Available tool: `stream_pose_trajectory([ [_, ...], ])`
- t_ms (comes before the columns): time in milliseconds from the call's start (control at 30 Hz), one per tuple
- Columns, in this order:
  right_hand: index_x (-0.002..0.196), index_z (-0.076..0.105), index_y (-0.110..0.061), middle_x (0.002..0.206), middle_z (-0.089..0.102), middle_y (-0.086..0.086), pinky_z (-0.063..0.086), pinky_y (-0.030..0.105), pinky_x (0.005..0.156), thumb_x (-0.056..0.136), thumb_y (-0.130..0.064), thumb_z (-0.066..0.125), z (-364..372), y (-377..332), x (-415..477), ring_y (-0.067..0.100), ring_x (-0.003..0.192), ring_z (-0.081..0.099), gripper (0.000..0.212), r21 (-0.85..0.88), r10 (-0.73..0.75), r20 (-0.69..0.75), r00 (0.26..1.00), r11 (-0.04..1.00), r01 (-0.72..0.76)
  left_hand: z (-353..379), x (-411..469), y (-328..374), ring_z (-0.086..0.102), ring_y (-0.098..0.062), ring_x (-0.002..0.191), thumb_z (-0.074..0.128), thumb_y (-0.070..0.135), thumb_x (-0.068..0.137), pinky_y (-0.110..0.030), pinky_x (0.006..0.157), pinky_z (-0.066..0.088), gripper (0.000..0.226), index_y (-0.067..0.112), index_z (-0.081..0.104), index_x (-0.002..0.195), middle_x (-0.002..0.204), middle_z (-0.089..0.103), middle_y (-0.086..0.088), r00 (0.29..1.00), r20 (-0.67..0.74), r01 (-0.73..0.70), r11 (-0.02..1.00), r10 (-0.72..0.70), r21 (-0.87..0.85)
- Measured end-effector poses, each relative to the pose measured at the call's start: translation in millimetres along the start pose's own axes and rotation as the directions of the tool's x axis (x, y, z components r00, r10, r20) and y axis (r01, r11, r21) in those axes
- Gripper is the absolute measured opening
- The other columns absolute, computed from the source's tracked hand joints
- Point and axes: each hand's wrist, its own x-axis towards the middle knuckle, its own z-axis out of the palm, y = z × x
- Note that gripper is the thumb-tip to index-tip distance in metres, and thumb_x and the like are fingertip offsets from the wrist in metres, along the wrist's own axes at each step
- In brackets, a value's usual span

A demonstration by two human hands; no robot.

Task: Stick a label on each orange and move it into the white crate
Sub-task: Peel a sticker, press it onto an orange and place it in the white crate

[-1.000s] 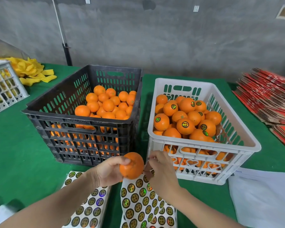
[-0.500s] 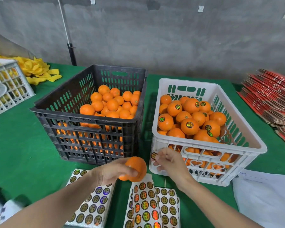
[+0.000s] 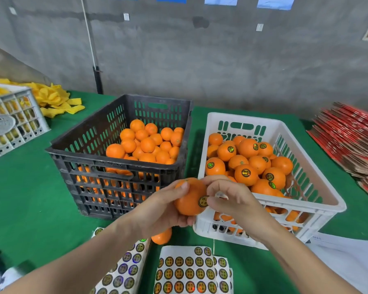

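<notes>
Now: left hand (image 3: 162, 209) grips an orange (image 3: 187, 200) from its left side, fingers curled round it, thumb on top. The orange is held up in the air, in front of the near left corner of the white crate (image 3: 336, 205) and not in it. A round label (image 3: 203, 200) sits on the orange's right face. Right hand (image 3: 232, 200) pinches the same orange, index finger over the top, thumb tip touching the label's edge.

A second orange (image 3: 162, 237) shows under the left hand; can't tell if it is held or lying on the table (image 3: 26, 198).

White crate, right of centre, is partly full of labelled oranges (image 3: 245, 172). Black crate (image 3: 119, 166) stands just beside it on the left, with plain oranges (image 3: 147, 145) inside. Label sheets (image 3: 191, 272) lie at the table's near edge, below the hands.

At the left edge are a grey crate (image 3: 13, 124) and yellow foam nets (image 3: 57, 100). Red cartons (image 3: 353, 145) are stacked at the right edge, and white paper (image 3: 348, 262) lies at the near right corner.
</notes>
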Motion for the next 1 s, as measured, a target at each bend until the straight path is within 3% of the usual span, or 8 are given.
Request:
stream_pose_trajectory([
  [200, 0.075, 0.055, -0.021, 0.112, 0.052, 0.0, 0.044, 0.015, 0.073, 0.089, -0.002, 0.059, -4, -9, 4, -0.005, 0.094, 0.05, 0.024, -0.203, -0.063, 0.025, 0.998, 0.977, 0.066, 10, 3, 8, 0.061, -0.019, 0.078, 0.078, 0.041, 0.067, -0.028, 0.061, 0.052, 0.065, 0.01, 0.059, 0.121, 0.096, 0.065, -0.01, 0.998, -0.054, 0.011, 1.0, -0.01, 0.027],
  [367, 0.074, 0.049, -0.03, 0.107, 0.053, -0.007, 0.047, 0.035, 0.089, 0.088, -0.011, 0.06, 0, -6, 3, 0.005, 0.103, 0.051, 0.026, -0.401, -0.142, -0.063, 0.988, 0.91, 0.105, 16, 6, 8, 0.063, -0.02, 0.075, 0.069, 0.033, 0.073, -0.029, 0.06, 0.052, 0.057, 0.01, 0.054, 0.122, 0.096, 0.065, -0.01, 0.995, -0.098, 0.022, 1.0, -0.021, 0.013],
  [500, 0.076, 0.048, -0.033, 0.101, 0.056, -0.011, 0.052, 0.038, 0.082, 0.082, -0.012, 0.067, 2, -3, 3, 0.005, 0.097, 0.055, 0.028, -0.364, -0.23, -0.16, 0.96, 0.918, 0.159, 18, 9, 11, 0.063, -0.019, 0.071, 0.071, 0.031, 0.072, -0.029, 0.059, 0.051, 0.057, 0.01, 0.051, 0.121, 0.092, 0.066, -0.008, 0.99, -0.141, -0.026, 1.0, 0.027, 0.007],
  [600, 0.096, 0.045, -0.036, 0.104, 0.057, -0.01, 0.056, 0.032, 0.077, 0.072, -0.019, 0.076, -6, -3, 7, 0.004, 0.09, 0.06, 0.042, -0.218, -0.13, -0.22, 0.967, 0.973, 0.081, 20, 11, 16, 0.061, -0.017, 0.07, 0.069, 0.03, 0.073, -0.027, 0.057, 0.049, 0.05, 0.012, 0.052, 0.117, 0.089, 0.068, -0.006, 0.99, -0.124, -0.049, 0.994, 0.062, 0.099],
  [667, 0.115, 0.039, -0.042, 0.109, 0.056, -0.011, 0.055, 0.025, 0.073, 0.071, -0.025, 0.078, -13, -3, 7, 0.001, 0.088, 0.06, 0.061, -0.157, -0.07, -0.196, 0.978, 0.987, 0.039, 22, 13, 19, 0.06, -0.017, 0.071, 0.068, 0.03, 0.074, -0.027, 0.057, 0.048, 0.048, 0.014, 0.055, 0.117, 0.092, 0.069, -0.006, 0.99, -0.116, -0.06, 0.988, 0.077, 0.141],
  [800, 0.135, 0.039, -0.033, 0.123, 0.051, -0.014, 0.054, 0.026, 0.078, 0.076, -0.03, 0.065, -11, -4, 4, 0.001, 0.106, 0.052, 0.064, -0.307, -0.19, -0.074, 0.979, 0.938, 0.159, 30, 23, 25, 0.056, -0.029, 0.073, 0.073, 0.036, 0.07, -0.035, 0.063, 0.04, 0.058, 0.014, 0.056, 0.121, 0.092, 0.068, -0.017, 0.985, -0.128, -0.077, 0.955, 0.118, 0.286],
  [900, 0.134, 0.042, -0.024, 0.125, 0.048, -0.011, 0.051, 0.034, 0.085, 0.073, -0.026, 0.075, -11, -2, 5, 0.007, 0.113, 0.049, 0.069, -0.408, -0.248, -0.11, 0.962, 0.894, 0.184, 36, 31, 33, 0.061, -0.029, 0.071, 0.067, 0.038, 0.074, -0.029, 0.055, 0.041, 0.055, 0.011, 0.053, 0.119, 0.087, 0.069, -0.017, 0.988, -0.11, -0.066, 0.934, 0.111, 0.35],
  [1000, 0.119, 0.049, -0.025, 0.109, 0.055, -0.014, 0.05, 0.029, 0.079, 0.067, -0.022, 0.076, -24, -5, 16, 0.003, 0.099, 0.052, 0.059, -0.39, -0.276, -0.182, 0.944, 0.901, 0.189, 36, 45, 50, 0.062, -0.025, 0.063, 0.049, 0.053, 0.083, -0.026, 0.052, 0.046, 0.055, 0.007, 0.056, 0.113, 0.082, 0.069, -0.014, 0.994, -0.062, -0.043, 0.854, 0.087, 0.518],
])
